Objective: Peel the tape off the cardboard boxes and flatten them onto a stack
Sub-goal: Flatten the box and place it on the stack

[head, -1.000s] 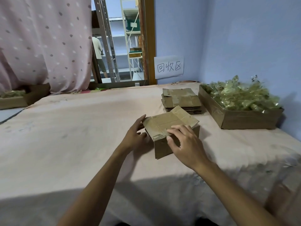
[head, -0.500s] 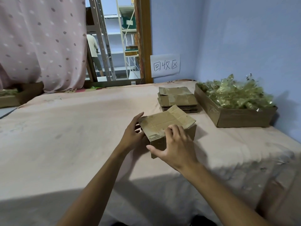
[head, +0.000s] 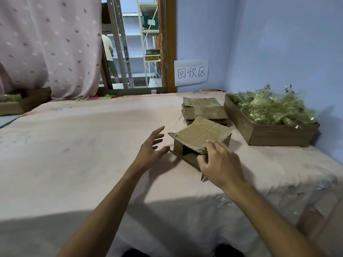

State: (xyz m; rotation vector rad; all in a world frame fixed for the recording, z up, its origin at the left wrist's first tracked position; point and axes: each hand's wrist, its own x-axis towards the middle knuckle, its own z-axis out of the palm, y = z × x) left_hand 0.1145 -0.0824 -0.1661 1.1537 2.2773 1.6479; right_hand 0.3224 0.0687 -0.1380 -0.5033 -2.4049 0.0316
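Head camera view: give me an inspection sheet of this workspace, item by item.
Surface: pink cloth-covered table, faintly stained.
Job's things: small brown cardboard box, top flap lifted, one end open; stack of flattened brown cardboard boxes behind it.
Clutter: brown cardboard tray heaped with crumpled shiny tape, right; second brown tray, far left.
Hands: left hand open, fingers spread beside the box; right hand grips the box's near flap edge.
Cables: nothing seen.
Surroundings: pink dotted curtain, blue wall, white paper sign, doorway to metal shelving.
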